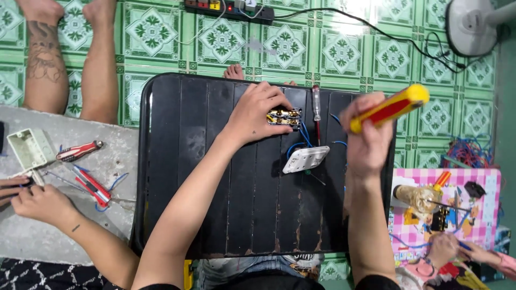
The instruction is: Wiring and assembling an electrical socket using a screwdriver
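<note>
My left hand (pixel 257 111) rests on a black tray-like table (pixel 177 161) and grips a small brass-and-black socket module (pixel 285 117) with blue wires (pixel 301 140) running from it. My right hand (pixel 366 134) is raised above the table's right side, closed around the yellow-and-red handle of a screwdriver (pixel 391 106). A white switch plate (pixel 305 159) lies just below the module. A slim red-handled tester screwdriver (pixel 316 110) lies upright between my hands.
At left, another person's hands (pixel 32 198) work on a grey board with a white junction box (pixel 29 149), red pliers (pixel 91 185) and a red cutter (pixel 79 151). Bottom right, a third person's hands (pixel 446 249) on a pink checked cloth (pixel 484 215). A power strip (pixel 231 9) and fan base (pixel 470 24) on the green tiled floor.
</note>
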